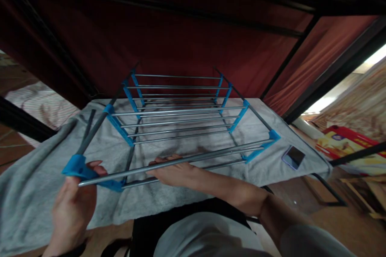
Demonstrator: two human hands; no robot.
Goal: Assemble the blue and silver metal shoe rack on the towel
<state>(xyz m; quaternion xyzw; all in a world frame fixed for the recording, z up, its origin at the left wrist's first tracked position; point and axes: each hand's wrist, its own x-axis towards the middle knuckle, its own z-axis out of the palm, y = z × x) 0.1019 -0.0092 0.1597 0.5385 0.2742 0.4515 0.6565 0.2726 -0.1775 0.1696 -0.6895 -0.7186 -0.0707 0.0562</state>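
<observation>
Left grip (74, 202) pinched, fingers (100, 169) curled; right grip (171, 174) outstretched, forearm (229, 186) slanting inward.

The left hand (72, 196) grips a blue connector (74, 165) at the near left corner of a metal rack (181, 111). The right hand (167, 173) is at the long front rod (120, 174), which crosses over it — its exact hold is hard to tell. The rod's left end shows bare just beside the connector. Below lies a grey blanket (33, 196) — a phone (293, 157) rests on its right side.
</observation>
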